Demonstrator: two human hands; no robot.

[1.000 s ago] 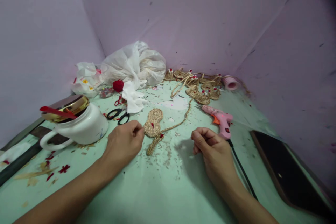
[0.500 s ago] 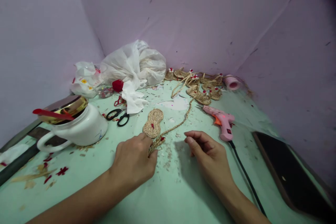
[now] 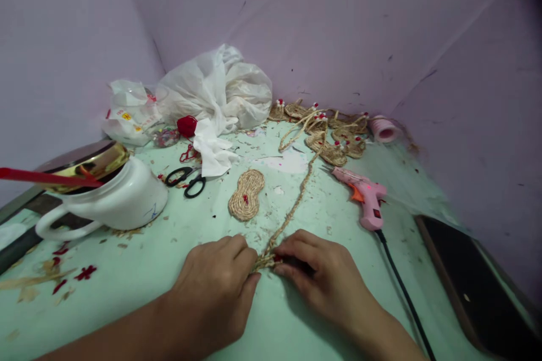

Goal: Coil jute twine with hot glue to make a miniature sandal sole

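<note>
My left hand (image 3: pixel 215 287) and my right hand (image 3: pixel 319 279) meet low in the middle of the green table (image 3: pixel 139 259). Both pinch the near end of a braided jute cord (image 3: pixel 292 211), which carries a small red bead between the fingertips. The cord runs away from me toward a heap of jute pieces (image 3: pixel 328 132) at the back wall. A flat peanut-shaped jute coil (image 3: pixel 246 194) with a red dot lies on the table just beyond my hands, touched by neither.
A pink glue gun (image 3: pixel 366 197) with a black cable lies right of the cord. Black scissors (image 3: pixel 186 180), a white mug (image 3: pixel 114 197) with a gold lid and red stick, white plastic bags (image 3: pixel 212 93), a pink spool (image 3: pixel 383 128) and a dark tray (image 3: pixel 478 282) surround the hands.
My left hand left the jute coil and moved toward me along the cord. My right hand came left to meet it, and both now pinch the cord end.
</note>
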